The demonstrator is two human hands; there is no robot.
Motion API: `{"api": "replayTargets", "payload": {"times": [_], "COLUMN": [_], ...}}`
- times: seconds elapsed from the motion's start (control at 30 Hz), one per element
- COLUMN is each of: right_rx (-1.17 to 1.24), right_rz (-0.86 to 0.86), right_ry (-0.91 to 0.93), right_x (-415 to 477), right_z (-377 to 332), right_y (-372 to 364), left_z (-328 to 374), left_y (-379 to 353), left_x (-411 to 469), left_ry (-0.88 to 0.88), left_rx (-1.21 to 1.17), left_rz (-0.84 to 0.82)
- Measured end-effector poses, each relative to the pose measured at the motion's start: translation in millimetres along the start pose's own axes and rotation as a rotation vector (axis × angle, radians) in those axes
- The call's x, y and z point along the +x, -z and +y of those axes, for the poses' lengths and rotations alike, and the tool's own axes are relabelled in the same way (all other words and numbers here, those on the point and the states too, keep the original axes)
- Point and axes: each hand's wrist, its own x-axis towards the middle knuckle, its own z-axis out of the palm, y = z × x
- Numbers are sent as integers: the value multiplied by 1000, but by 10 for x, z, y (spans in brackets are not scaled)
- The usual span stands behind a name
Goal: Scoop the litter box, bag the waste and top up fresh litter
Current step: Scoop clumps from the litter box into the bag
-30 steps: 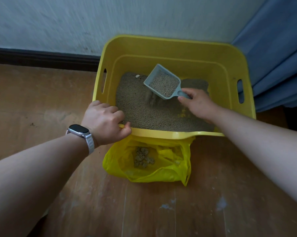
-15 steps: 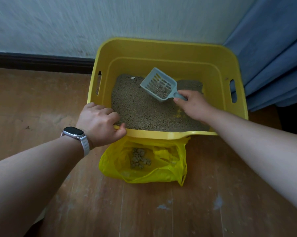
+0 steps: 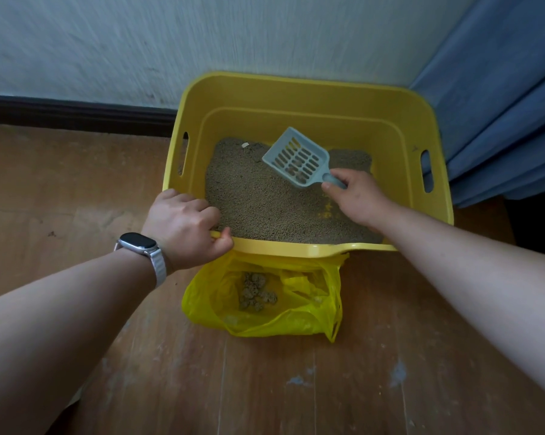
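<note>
Scoop (image 3: pixel 298 159) in grip of right hand (image 3: pixel 355 196) over litter (image 3: pixel 258 199); left hand (image 3: pixel 183 227) tight around litter box rim (image 3: pixel 296 248).

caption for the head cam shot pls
Right hand holds a slotted scoop with a few clumps over the yellow litter box; left hand grips its near rim, waste bag open in front.

litter box (image 3: pixel 308 95) yellow | scoop (image 3: pixel 296 157) pale blue, slotted | bag (image 3: pixel 308 315) yellow | curtain (image 3: pixel 500 89) blue

Scoop (image 3: pixel 297 157) now near-empty, only clumps (image 3: pixel 299 174).
</note>
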Motion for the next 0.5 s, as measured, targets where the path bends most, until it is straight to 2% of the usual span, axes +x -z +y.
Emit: {"api": "replayTargets", "payload": {"times": [0.27,0.4,0.5], "right_rx": [-106,-158,-152], "right_rz": [29,-26,14], "right_ry": [-30,15,32], "right_x": [-87,-206,-330], "right_z": [2,-90,-222], "right_y": [-1,28,148], "left_z": [3,-9,3], "left_y": [-20,-11,-8], "left_x": [-3,-5,-8], "left_ry": [9,11,-4], "left_rx": [7,15,11], "left_rz": [-8,-14,-12]}}
